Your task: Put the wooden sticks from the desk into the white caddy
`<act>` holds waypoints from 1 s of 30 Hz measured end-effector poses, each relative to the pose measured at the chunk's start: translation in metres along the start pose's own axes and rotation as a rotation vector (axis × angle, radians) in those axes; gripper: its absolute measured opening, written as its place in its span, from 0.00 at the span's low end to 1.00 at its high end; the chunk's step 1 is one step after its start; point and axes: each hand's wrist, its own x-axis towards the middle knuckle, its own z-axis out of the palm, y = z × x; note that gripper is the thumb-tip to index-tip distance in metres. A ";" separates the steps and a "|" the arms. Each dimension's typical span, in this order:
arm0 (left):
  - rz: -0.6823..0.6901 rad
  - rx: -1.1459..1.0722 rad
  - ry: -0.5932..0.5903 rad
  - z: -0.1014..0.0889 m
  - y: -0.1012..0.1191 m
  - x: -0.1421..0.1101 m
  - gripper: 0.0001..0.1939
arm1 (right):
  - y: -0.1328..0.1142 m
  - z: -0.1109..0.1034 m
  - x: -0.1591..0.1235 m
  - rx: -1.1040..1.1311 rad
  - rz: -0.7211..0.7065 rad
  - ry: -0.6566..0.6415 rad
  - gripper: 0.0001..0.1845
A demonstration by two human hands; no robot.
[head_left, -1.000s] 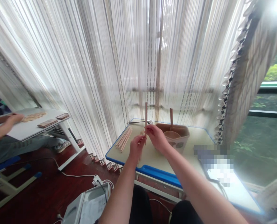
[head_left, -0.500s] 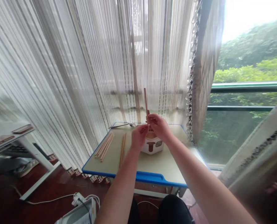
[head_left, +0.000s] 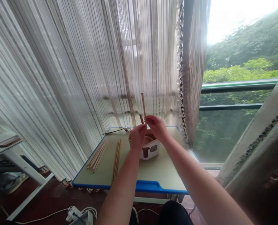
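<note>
A thin wooden chopstick (head_left: 143,103) stands nearly upright above a white container (head_left: 150,153). My right hand (head_left: 156,126) pinches its lower part. Just below and to the left, my left hand (head_left: 138,136) has its fingers closed at the chopstick's lower end. A second brown stick (head_left: 141,119) shows behind the fingers; its lower end is hidden, so I cannot tell what bears it. The container has brown patches on its front and a brown inside, partly covered by my hands. Left of it lie a small row of chopsticks (head_left: 116,159) and a looser bundle of pale chopsticks (head_left: 98,156).
The table (head_left: 171,175) has a blue rim. Dark thin utensils (head_left: 114,131) with a shiny end lie at its back left edge. String curtains (head_left: 87,78) hang close behind. At left stands another desk (head_left: 6,140); a power strip (head_left: 74,214) and cables lie on the floor.
The view has swung a little to the right, so the table appears further left. The upright chopstick now stands apart from the second stick, and more of the container's inside shows.
</note>
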 end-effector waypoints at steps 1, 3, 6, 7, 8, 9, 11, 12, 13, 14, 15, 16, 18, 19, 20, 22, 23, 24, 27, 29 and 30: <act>-0.011 0.006 -0.003 0.001 0.000 0.001 0.12 | 0.002 0.000 0.000 -0.008 -0.001 0.005 0.08; -0.016 0.032 -0.004 0.004 -0.001 0.003 0.11 | 0.005 0.000 0.001 -0.021 -0.001 0.014 0.08; 0.028 0.093 0.010 0.005 -0.004 0.005 0.09 | 0.011 -0.001 0.002 -0.027 0.014 0.025 0.08; 0.043 0.108 0.017 0.005 -0.006 0.005 0.09 | 0.012 -0.002 0.003 -0.025 0.021 0.027 0.08; 0.056 0.122 0.022 0.006 -0.007 0.005 0.09 | 0.014 -0.003 0.004 -0.021 0.027 0.030 0.08; 0.065 0.135 0.025 0.006 -0.008 0.006 0.09 | 0.015 -0.003 0.005 -0.017 0.033 0.030 0.08; 0.078 0.157 0.031 0.006 -0.009 0.006 0.09 | 0.017 -0.004 0.008 -0.007 0.041 0.027 0.08; 0.084 0.168 0.034 0.007 -0.009 0.007 0.09 | 0.018 -0.004 0.010 -0.003 0.043 0.019 0.08; 0.090 0.178 0.038 0.007 -0.009 0.007 0.09 | 0.018 -0.004 0.013 -0.001 0.043 0.007 0.08; 0.096 0.187 0.044 0.008 -0.009 0.008 0.09 | 0.019 -0.003 0.015 -0.002 0.042 -0.008 0.08; 0.101 0.196 0.051 0.008 -0.009 0.008 0.09 | 0.019 -0.003 0.018 -0.005 0.036 -0.023 0.09; 0.105 0.208 0.062 0.009 -0.009 0.009 0.09 | 0.020 -0.003 0.020 -0.008 0.029 -0.038 0.09; 0.104 0.240 0.081 0.010 -0.010 0.010 0.09 | 0.021 -0.002 0.023 -0.024 0.015 -0.060 0.09; 0.101 0.255 0.086 0.011 -0.011 0.011 0.08 | 0.023 -0.002 0.024 -0.040 0.012 -0.064 0.09; 0.095 0.267 0.085 0.011 -0.011 0.011 0.08 | 0.024 -0.002 0.024 -0.062 0.011 -0.066 0.08; 0.077 0.277 0.057 0.009 -0.012 0.012 0.06 | 0.029 -0.002 0.024 -0.116 0.012 -0.066 0.08; 0.064 0.275 0.043 0.008 -0.012 0.012 0.06 | 0.032 -0.003 0.023 -0.140 0.010 -0.067 0.08; 0.053 0.272 0.036 0.007 -0.012 0.012 0.05 | 0.036 -0.003 0.022 -0.156 0.008 -0.069 0.08; 0.035 0.266 0.083 0.002 -0.010 0.013 0.07 | 0.047 -0.004 0.019 -0.177 0.015 -0.073 0.08; 0.041 0.247 0.151 -0.001 -0.008 0.015 0.09 | 0.055 -0.004 0.016 -0.181 0.027 -0.070 0.08; 0.045 0.231 0.182 -0.003 -0.008 0.016 0.10 | 0.058 -0.003 0.015 -0.185 0.031 -0.070 0.08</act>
